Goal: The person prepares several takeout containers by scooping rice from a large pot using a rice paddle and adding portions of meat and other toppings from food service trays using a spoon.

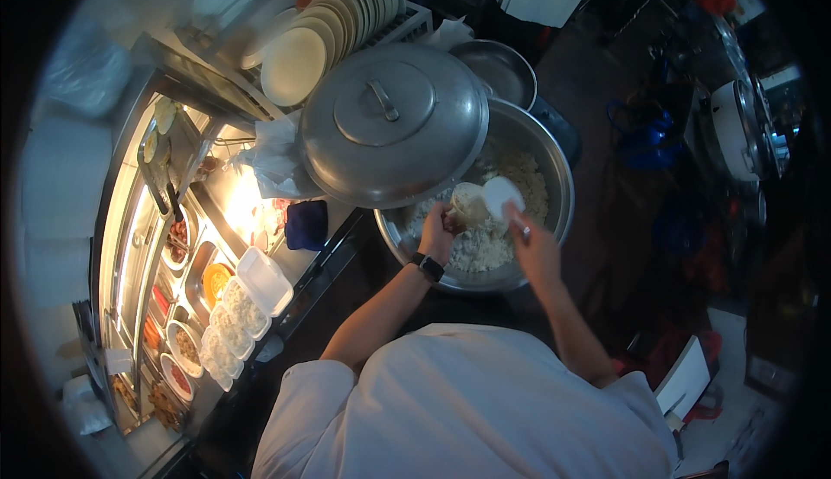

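Observation:
A big metal pot [567, 198] of white rice [485, 254] stands in front of me. Over its left part rests a large domed metal lid [346, 159], hiding some of the inside. Just above the rice, my left hand [438, 233] is closed round a small pale bowl [468, 205] that seems filled with rice. My right hand [538, 252] grips a white rice paddle [499, 193], its flat blade right beside the bowl. Whether blade and bowl touch, I cannot tell.
Left is a lit glass food case [130, 245] with bowls of toppings. Several rice-filled takeaway boxes [232, 327] line its near edge. Behind the lid, plates [299, 59] stand in a rack, beside a round metal pan [498, 68]. A blue item [649, 137] sits at right.

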Motion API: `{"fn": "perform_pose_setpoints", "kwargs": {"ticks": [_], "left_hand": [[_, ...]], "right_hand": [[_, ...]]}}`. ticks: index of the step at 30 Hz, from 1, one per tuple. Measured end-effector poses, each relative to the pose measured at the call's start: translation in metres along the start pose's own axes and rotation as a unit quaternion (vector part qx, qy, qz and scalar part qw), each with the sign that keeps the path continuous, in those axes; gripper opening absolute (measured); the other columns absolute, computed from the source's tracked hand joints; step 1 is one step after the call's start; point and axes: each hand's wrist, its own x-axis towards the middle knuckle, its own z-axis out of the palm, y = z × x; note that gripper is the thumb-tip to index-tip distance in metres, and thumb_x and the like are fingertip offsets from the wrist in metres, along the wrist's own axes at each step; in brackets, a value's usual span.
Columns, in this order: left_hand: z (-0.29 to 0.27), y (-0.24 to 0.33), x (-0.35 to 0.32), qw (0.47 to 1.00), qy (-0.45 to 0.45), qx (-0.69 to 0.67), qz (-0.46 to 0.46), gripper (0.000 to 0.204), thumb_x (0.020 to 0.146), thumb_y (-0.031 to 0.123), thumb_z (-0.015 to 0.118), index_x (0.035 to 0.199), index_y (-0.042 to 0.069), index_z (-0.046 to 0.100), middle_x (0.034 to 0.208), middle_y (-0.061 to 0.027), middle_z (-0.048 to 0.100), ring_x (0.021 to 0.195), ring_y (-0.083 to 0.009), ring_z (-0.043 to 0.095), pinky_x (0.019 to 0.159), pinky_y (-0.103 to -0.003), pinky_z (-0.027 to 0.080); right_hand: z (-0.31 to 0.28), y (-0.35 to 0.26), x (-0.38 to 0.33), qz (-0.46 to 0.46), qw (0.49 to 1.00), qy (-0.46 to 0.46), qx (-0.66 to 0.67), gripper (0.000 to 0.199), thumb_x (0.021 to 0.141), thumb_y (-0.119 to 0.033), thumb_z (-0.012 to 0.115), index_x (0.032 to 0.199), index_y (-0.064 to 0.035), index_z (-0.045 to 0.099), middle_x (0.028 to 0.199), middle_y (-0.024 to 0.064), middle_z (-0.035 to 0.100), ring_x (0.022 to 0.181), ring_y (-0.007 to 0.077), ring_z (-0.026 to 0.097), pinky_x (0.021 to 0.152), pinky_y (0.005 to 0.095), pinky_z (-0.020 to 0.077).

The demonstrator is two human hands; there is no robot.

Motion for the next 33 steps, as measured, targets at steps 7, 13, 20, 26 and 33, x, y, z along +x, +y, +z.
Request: {"fn": "perform_pose_setpoints", "kwargs": {"ticks": [7, 13, 20, 26, 33], "left_hand": [[0.030, 0.015, -0.007, 0.998, 0.047, 0.006, 0.040, 0.012, 0.081, 0.019, 0.055, 0.074, 0.010, 0.053, 0.076, -0.0007, 0.052, 0.073, -0.0158, 0.052, 0.074, -0.033, 0.044], [-0.003, 0.011, 0.017, 0.987, -0.008, 0.161, 0.010, 0.013, 0.083, 0.019, 0.054, 0.084, 0.008, 0.060, 0.088, -0.0050, 0.060, 0.083, -0.0174, 0.057, 0.076, -0.034, 0.045], [-0.008, 0.012, 0.033, 0.689, -0.209, 0.694, 0.005, 0.029, 0.083, 0.027, 0.059, 0.102, 0.007, 0.067, 0.099, -0.0123, 0.068, 0.089, -0.0228, 0.062, 0.080, -0.039, 0.047], [-0.061, -0.028, 0.071, 0.160, -0.157, 0.949, 0.220, 0.027, 0.086, 0.017, 0.055, 0.108, 0.003, 0.064, 0.101, -0.0197, 0.067, 0.084, -0.0348, 0.067, 0.078, -0.045, 0.052], [-0.038, 0.100, -0.096, 0.630, -0.280, 0.675, 0.260, 0.025, 0.089, 0.017, 0.058, 0.104, -0.002, 0.064, 0.114, -0.0169, 0.055, 0.094, -0.0340, 0.062, 0.085, -0.040, 0.050]], "right_hand": [[0.026, -0.036, -0.011, 0.097, 0.991, -0.095, 0.001, 0.036, 0.094, -0.030, 0.057, 0.130, -0.0339, 0.055, 0.076, 0.0251, 0.060, 0.074, 0.0432, 0.060, 0.065, 0.0463, 0.0465], [0.043, -0.014, -0.003, 0.142, 0.986, -0.088, 0.012, 0.032, 0.092, -0.032, 0.060, 0.123, -0.0263, 0.062, 0.075, 0.0273, 0.058, 0.061, 0.0353, 0.058, 0.064, 0.0405, 0.0449], [0.042, 0.078, 0.023, 0.189, 0.971, -0.106, -0.102, 0.045, 0.091, -0.041, 0.058, 0.108, -0.0008, 0.068, 0.087, 0.0275, 0.066, 0.083, 0.0379, 0.067, 0.073, 0.0436, 0.0480], [0.002, -0.083, 0.092, -0.113, 0.972, 0.016, -0.207, 0.028, 0.086, -0.031, 0.068, 0.092, -0.0036, 0.068, 0.076, 0.0165, 0.065, 0.077, 0.0300, 0.065, 0.073, 0.0437, 0.0491], [0.023, -0.485, 0.196, -0.375, 0.872, -0.172, 0.263, 0.075, 0.078, -0.021, 0.078, 0.139, -0.0035, 0.038, 0.129, 0.0140, 0.051, 0.110, 0.0256, 0.058, 0.094, 0.0372, 0.0464]]}}
